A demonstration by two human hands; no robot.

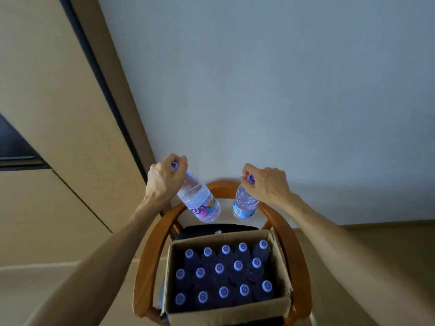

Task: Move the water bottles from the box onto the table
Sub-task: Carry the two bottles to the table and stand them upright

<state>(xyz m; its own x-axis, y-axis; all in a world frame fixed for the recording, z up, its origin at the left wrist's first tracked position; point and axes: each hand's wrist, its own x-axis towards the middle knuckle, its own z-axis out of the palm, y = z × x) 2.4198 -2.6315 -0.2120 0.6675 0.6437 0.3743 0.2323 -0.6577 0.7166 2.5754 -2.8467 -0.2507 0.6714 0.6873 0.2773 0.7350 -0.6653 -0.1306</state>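
Observation:
An open cardboard box (282, 267) sits on a wooden armchair and holds several upright water bottles (220, 269) with purple caps. My left hand (164, 177) grips a clear water bottle (200, 203) by its cap; the bottle hangs tilted above the box's far edge. My right hand (266, 182) holds a second water bottle (244, 203) by its cap, hanging almost straight down above the chair's back. Both bottles are clear of the box. No table is in view.
The wooden armchair (146, 267) with curved arms and a dark seat cushion carries the box. A pale wall (282, 90) rises behind it. Beige cabinet panels (47, 114) fill the left side. Beige floor shows on both sides of the chair.

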